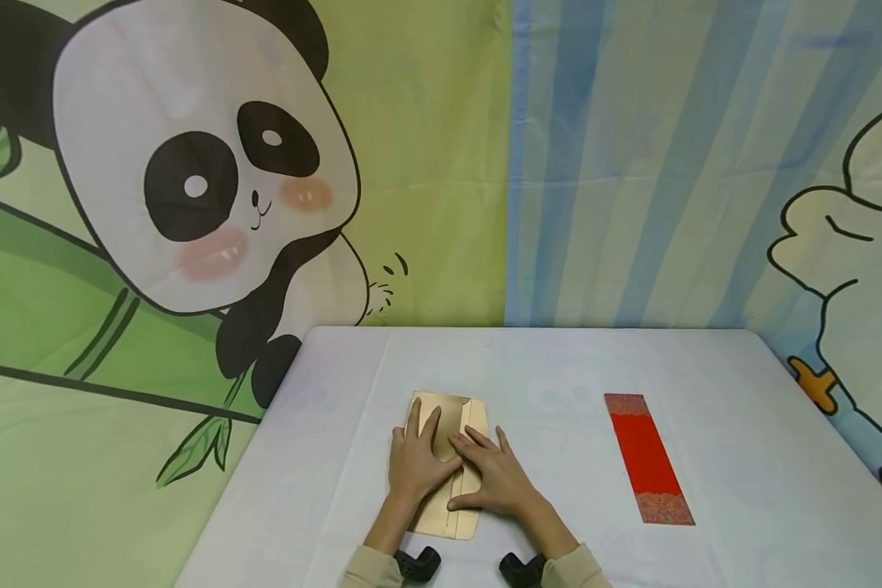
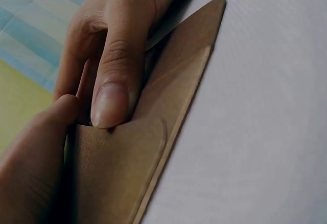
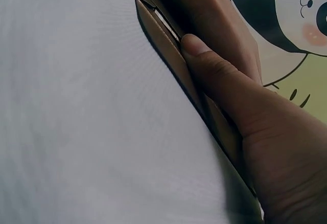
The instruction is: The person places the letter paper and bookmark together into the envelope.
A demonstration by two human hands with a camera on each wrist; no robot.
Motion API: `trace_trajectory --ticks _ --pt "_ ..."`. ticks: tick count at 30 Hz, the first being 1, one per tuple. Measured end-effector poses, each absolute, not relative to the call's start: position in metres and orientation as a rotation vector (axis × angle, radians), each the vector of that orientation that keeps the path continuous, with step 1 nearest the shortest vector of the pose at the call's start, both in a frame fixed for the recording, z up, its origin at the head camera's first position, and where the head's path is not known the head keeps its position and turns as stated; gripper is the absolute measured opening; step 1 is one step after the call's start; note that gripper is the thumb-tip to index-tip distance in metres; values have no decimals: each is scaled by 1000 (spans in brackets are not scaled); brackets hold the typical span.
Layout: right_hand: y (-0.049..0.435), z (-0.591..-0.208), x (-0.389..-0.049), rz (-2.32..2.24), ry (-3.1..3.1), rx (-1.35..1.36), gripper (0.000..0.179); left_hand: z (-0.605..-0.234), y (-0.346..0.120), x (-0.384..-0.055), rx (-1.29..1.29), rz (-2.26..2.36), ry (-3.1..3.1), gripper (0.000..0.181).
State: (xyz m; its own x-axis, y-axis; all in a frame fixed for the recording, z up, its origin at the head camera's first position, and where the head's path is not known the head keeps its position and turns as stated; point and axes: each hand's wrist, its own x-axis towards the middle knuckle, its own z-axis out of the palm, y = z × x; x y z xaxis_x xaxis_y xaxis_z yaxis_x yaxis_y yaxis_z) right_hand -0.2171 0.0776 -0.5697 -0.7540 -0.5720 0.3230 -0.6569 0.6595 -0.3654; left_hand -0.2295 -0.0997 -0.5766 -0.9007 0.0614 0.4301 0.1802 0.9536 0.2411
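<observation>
As both hands (image 1: 417,465) (image 1: 501,480) touch gold paper (image 1: 450,418), red strip (image 1: 648,453) apart

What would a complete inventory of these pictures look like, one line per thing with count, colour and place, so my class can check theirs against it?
Envelope-like paper piece: 1, pale gold, on the table under the hands
Paper strip: 1, red with patterned ends, on the table, to the right
Table: 1, white, beneath both papers
Printed panda: 1, black and white, backdrop, left
Striped backdrop: 1, blue and pale, behind the table
Printed cartoon figure: 1, white with orange feet, far right, partly cut off
Devices: 2, black, by the cuffs
Sleeves: 2, beige, bottom edge
Left hand: 1, bare, on the gold paper
Right hand: 1, bare, on the gold paper
</observation>
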Motion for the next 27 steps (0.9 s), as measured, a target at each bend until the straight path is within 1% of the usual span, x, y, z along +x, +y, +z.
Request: trace_trajectory --ticks 7,9,12,16,19,23,27 --pt "86 -571 -214 732 -2692 982 99 -579 -95 -230 -161 -463 -2681 85" --pt "92 -569 -213 804 -2693 922 93 -579 -94 -229 -159 -480 -2670 84" --pt "109 -565 -212 897 -2634 777 78 -580 -93 -229 -150 -522 -2651 83" --pt "156 -556 -215 881 -2478 591 58 -580 -93 -229 -142 -581 -2634 82" --pt "204 -551 -214 802 -2442 443 49 -579 -94 -229 -138 -604 -2634 82" --pt "267 -550 -201 734 -2554 226 48 -578 -97 -230 -138 -610 -2635 82" --pt "306 -555 -187 711 -2713 91 58 -578 -100 -230 -135 -609 -2640 83"
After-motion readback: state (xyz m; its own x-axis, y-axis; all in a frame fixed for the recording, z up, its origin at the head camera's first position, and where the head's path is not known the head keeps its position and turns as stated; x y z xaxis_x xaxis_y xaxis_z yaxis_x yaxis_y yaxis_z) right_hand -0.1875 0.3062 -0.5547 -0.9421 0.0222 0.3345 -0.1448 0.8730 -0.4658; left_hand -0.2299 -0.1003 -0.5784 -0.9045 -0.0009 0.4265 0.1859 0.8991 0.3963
